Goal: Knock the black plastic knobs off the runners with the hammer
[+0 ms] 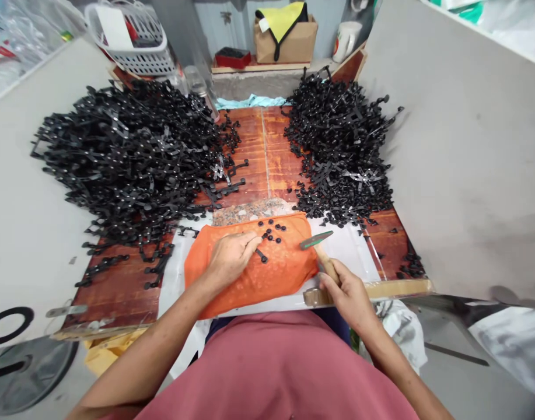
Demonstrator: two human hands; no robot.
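Note:
My right hand [346, 291] is wrapped round the wooden handle of a small hammer [326, 256], whose green-edged metal head is raised at the right side of an orange cloth [236, 289]. On that cloth, my left hand [232, 256] is closed with thumb and forefinger pinching a small black linked part [261, 255]. Much of the part is hidden by the fingers. Several small black round pieces [278, 240] lie scattered just beyond the fingertips. Under the cloth's far edge shows a speckled stone slab [249, 210].
A large heap of black linked parts [136, 157] covers the table's left, and a second heap [341, 146] the right. Grey side panels [464, 151] wall in the table [249, 140]. At the back stand a white basket [140, 58], a cardboard box [289, 46] and a mug [346, 42].

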